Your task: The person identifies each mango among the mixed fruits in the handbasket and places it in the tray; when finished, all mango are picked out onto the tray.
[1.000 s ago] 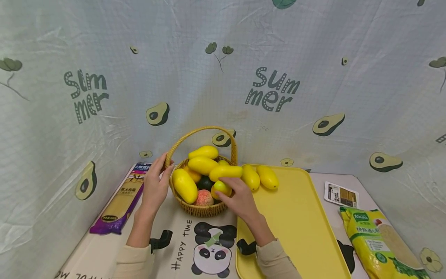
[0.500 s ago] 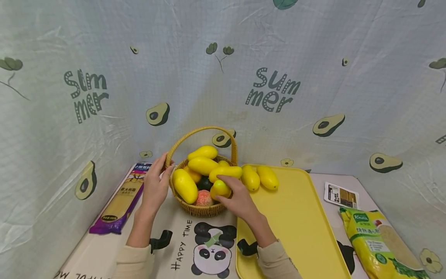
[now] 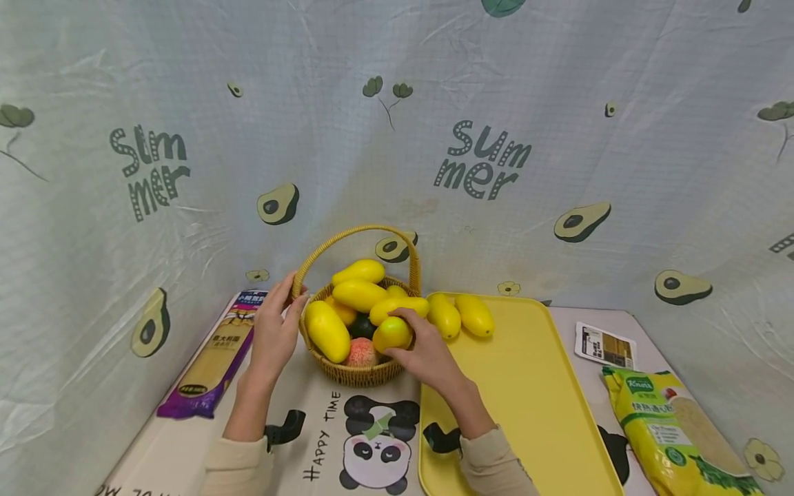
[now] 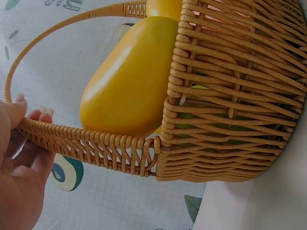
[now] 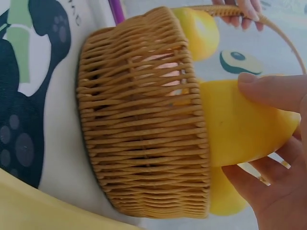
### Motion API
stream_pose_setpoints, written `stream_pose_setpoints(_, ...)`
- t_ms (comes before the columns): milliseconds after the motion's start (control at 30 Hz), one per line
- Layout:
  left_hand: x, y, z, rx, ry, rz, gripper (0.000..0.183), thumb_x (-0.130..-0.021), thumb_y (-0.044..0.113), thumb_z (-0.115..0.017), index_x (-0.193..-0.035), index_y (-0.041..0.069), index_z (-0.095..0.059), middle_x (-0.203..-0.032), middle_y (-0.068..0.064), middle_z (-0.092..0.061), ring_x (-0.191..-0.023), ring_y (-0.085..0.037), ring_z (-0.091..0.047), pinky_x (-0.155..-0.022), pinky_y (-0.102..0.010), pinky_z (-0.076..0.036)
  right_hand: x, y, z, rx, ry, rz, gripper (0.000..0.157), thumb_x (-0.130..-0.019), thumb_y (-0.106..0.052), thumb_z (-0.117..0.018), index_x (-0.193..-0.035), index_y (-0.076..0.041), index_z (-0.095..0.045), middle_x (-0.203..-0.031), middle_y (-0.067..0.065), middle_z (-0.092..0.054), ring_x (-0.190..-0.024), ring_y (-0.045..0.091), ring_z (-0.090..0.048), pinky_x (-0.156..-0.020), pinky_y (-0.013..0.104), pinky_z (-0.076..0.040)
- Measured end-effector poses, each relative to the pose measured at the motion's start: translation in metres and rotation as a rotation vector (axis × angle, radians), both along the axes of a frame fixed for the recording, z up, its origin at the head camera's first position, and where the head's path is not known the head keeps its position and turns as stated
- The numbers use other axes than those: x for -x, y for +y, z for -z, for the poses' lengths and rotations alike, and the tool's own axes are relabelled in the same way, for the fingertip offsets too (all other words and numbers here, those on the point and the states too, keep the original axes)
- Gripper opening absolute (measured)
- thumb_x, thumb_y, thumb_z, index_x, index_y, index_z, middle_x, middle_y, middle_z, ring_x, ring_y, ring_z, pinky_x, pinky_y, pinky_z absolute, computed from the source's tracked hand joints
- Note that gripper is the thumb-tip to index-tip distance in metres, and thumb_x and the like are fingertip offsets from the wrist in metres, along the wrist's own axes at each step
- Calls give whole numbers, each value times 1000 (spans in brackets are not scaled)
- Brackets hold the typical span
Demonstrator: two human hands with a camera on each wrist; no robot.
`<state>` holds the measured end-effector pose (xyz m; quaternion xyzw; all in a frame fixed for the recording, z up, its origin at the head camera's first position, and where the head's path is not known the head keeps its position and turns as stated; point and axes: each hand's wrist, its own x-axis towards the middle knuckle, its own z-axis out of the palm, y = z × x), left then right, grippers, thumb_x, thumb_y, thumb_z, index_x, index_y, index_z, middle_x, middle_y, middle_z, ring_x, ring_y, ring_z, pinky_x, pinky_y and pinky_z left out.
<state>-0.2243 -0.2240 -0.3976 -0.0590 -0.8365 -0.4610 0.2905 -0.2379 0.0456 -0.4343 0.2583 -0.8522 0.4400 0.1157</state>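
A round wicker basket (image 3: pixel 360 375) with a tall arched handle (image 3: pixel 353 233) stands on the table, heaped with fruit. My left hand (image 3: pixel 273 337) grips the handle near its left foot, thumb on one side and fingers behind, as the left wrist view shows. With thumb and fingers, my right hand (image 3: pixel 431 351) holds a mango (image 3: pixel 392 334), yellow with a greenish end, at the basket's front right. In the right wrist view this mango (image 5: pixel 240 124) juts above the rim. Around it lie several yellow mangoes (image 3: pixel 329 332), a pinkish-red peach (image 3: pixel 362 353) and a dark green fruit (image 3: pixel 362 326).
A yellow tray (image 3: pixel 521 399) adjoins the basket on the right, with two mangoes (image 3: pixel 474 315) at its back left. Purple-packed noodles (image 3: pixel 217 358) lie left. Beyond the tray are a small packet (image 3: pixel 604 346) and a yellow Knorr bag (image 3: pixel 676 434). A printed curtain (image 3: pixel 397 158) closes the back.
The mango in my right hand has turned and risen slightly, so more of its greenish end shows. My left hand keeps its grip on the handle. The head view has shifted a little.
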Motion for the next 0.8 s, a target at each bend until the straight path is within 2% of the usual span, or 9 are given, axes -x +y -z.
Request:
stream_pose_setpoints(167,0,0,1,0,-3,1,46,-103,24,-54,-147,16,-48,-122,-9,-63,-124,-25,-59,-104,-44,-49,-2,9,-9,72,-48,38,60,-79,-15,-85,-131,-19,-55,-127,4,-62,-112,21,-60,-99,45,-52)
stream_pose_setpoints(400,1,0,0,3,-8,1,46,-103,23,-54,-148,15,-47,-122,-9,-62,-124,-26,-59,-104,-44,-49,4,27,-15,165,21,74,56,-79,-11,-84,-129,-14,-60,-128,5,-64,-117,25,-61,-101,49,-52)
stream_pose_setpoints(600,1,0,0,2,-10,-2,45,-103,23,-55,-147,15,-48,-121,-9,-62,-123,-25,-59,-103,-44,-49,6,42,-20,208,44,98,56,-80,-10,-83,-131,-14,-60,-129,8,-65,-117,27,-61,-102,52,-51)
stream_pose_setpoints(800,3,-1,2,3,18,3,44,-102,21,-54,-146,13,-49,-120,-10,-63,-121,-26,-60,-104,-47,-49,8,55,-24,222,59,139,57,-79,-6,-82,-132,-10,-60,-126,9,-62,-113,27,-61,-100,50,-53)
